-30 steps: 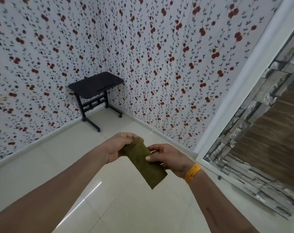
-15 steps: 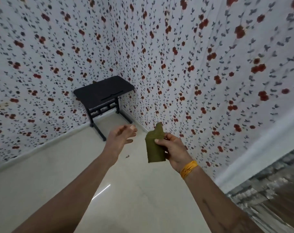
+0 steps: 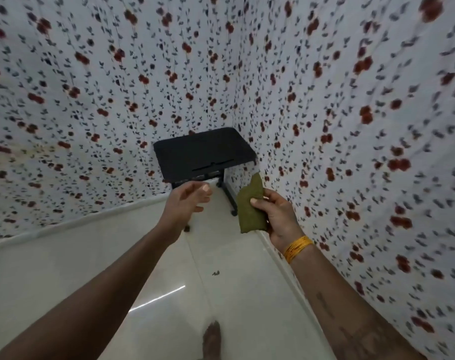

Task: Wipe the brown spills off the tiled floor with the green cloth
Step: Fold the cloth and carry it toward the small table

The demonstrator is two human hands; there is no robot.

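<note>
The right hand [image 3: 277,216], just right of the frame's centre, pinches the folded olive-green cloth [image 3: 251,207] between thumb and curled fingers, the thumb pressed across the front of the fabric. The cloth is held upright in the air, above the floor and apart from it, its narrow top corner rising above the fingers and its lower edge hanging just below the palm. A stack of yellow-orange bangles [image 3: 297,248] circles the right wrist. The left hand [image 3: 187,201] hovers just left of the cloth without touching it, fingers loosely bent and holding nothing, the palm turned towards the cloth.

Below the hands, the glossy cream tiled floor [image 3: 104,268] fills the lower middle of the frame, with a bright streak of reflected light left of centre. A small dark brown spill [image 3: 215,273] lies on the tile below the cloth, and another small dark spot [image 3: 186,228] sits beside the left wrist. A bare foot [image 3: 211,340] shows at the bottom edge.

In the corner at the centre of the frame stands a small black table with a slotted tabletop [image 3: 204,154] and black metal legs. White wallpaper printed with red flowers and dark leaves [image 3: 91,87] covers both walls, blurred towards the edges.
</note>
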